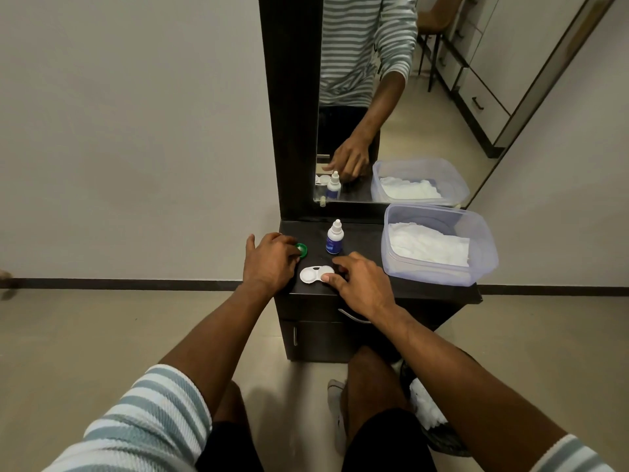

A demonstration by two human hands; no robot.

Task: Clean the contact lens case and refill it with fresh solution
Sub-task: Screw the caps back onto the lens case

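A white contact lens case (312, 274) lies on the dark cabinet top (360, 240), its left well uncovered. My right hand (357, 281) grips the case's right end, thumb on top and fingers curled round it. My left hand (270, 262) pinches a green cap (301, 249) at the top's left edge, just beyond the case. A small white and blue solution bottle (334, 237) stands upright and capped behind the case.
A clear plastic tub (439, 245) holding white tissues (429, 245) fills the right of the cabinet top. A mirror (391, 97) rises behind it. On the floor by my feet is a dark bin (432, 413) with white paper. The cabinet front has a handle (352, 316).
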